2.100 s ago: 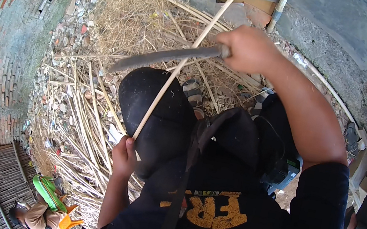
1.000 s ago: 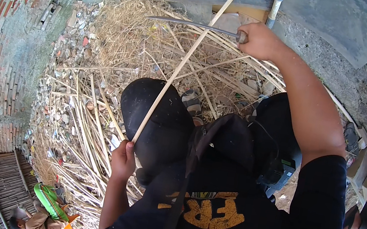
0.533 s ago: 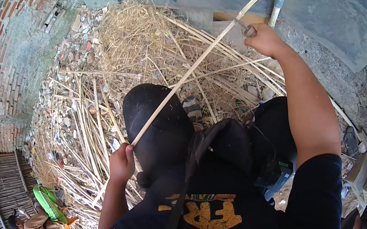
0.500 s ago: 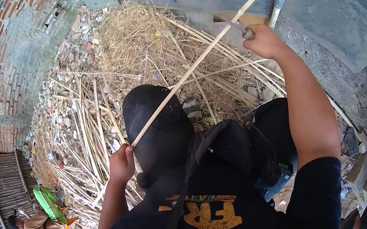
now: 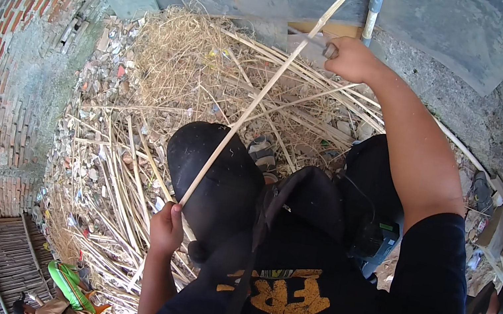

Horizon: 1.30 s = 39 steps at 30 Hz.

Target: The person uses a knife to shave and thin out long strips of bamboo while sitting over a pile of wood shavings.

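A long pale bamboo strip [image 5: 250,108] slants across my bent, dark-clothed left knee [image 5: 231,177]. My left hand [image 5: 166,228] is closed round its near end, thumb on top. Out at the far right, my right hand [image 5: 352,61] grips the handle of a knife [image 5: 330,51]. The thin grey blade points left and crosses the strip a little below its far tip. Whether the edge bites into the bamboo is too small to make out.
Bamboo strips [image 5: 132,183] lie over rubble on the left, and more [image 5: 301,65] lie ahead beside a heap of dry shavings [image 5: 174,42]. Grey panels [image 5: 449,30] and a pipe [image 5: 373,10] stand at the far side. Another person [image 5: 60,308] sits at lower left.
My right hand and the knife have shifted slightly left and a little nearer. The strip's far end has swung slightly left, while my left hand keeps its hold.
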Each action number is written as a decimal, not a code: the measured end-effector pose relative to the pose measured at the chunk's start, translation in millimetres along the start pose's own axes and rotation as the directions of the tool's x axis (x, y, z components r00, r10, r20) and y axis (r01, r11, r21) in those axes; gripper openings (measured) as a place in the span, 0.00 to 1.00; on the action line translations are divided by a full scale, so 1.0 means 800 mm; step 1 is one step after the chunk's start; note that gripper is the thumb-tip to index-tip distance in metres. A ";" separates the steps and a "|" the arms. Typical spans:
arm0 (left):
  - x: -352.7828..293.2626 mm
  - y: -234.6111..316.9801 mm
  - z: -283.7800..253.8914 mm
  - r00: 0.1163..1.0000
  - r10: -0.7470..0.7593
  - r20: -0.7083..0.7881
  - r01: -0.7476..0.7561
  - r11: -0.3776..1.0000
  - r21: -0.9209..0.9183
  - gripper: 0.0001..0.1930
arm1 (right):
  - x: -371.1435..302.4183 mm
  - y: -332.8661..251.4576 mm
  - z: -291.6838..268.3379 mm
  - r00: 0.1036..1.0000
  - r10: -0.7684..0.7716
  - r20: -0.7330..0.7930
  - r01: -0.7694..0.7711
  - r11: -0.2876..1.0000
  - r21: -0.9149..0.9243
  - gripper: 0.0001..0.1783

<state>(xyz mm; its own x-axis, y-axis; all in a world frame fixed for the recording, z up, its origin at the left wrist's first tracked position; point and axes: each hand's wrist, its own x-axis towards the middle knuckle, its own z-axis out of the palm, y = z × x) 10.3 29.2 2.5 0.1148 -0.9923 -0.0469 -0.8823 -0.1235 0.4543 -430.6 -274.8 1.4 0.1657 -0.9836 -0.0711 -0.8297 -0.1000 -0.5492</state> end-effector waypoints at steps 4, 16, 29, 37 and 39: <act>-0.006 -0.001 0.004 0.998 -0.050 0.030 0.052 0.997 -0.056 0.21 | -0.052 -0.083 0.004 0.947 -0.287 0.144 0.298 0.952 -0.063 0.15; 0.004 0.003 -0.005 0.998 0.009 0.059 -0.009 1.000 -0.002 0.25 | -0.012 -0.014 -0.002 0.994 -0.086 -0.063 0.083 0.995 -0.061 0.13; -0.001 -0.011 0.020 0.999 -0.027 -0.027 0.024 0.993 -0.119 0.25 | -0.018 -0.016 -0.013 0.981 -0.196 0.003 0.196 0.981 0.007 0.16; -0.005 -0.002 0.005 0.996 -0.050 0.081 0.057 0.995 -0.083 0.24 | -0.034 -0.032 -0.029 0.968 -0.232 -0.100 0.234 0.972 0.016 0.23; -0.003 0.004 0.001 0.995 -0.054 0.088 0.063 0.992 -0.106 0.24 | -0.035 -0.029 -0.029 0.954 -0.282 -0.099 0.281 0.959 -0.030 0.23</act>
<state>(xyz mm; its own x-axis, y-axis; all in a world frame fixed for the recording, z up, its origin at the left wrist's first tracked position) 6.7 31.0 3.4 0.1216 -0.9813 -0.1491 -0.8198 -0.1840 0.5423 -428.4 -248.5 35.1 0.3398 -0.9251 0.1694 -0.7653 -0.3767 -0.5219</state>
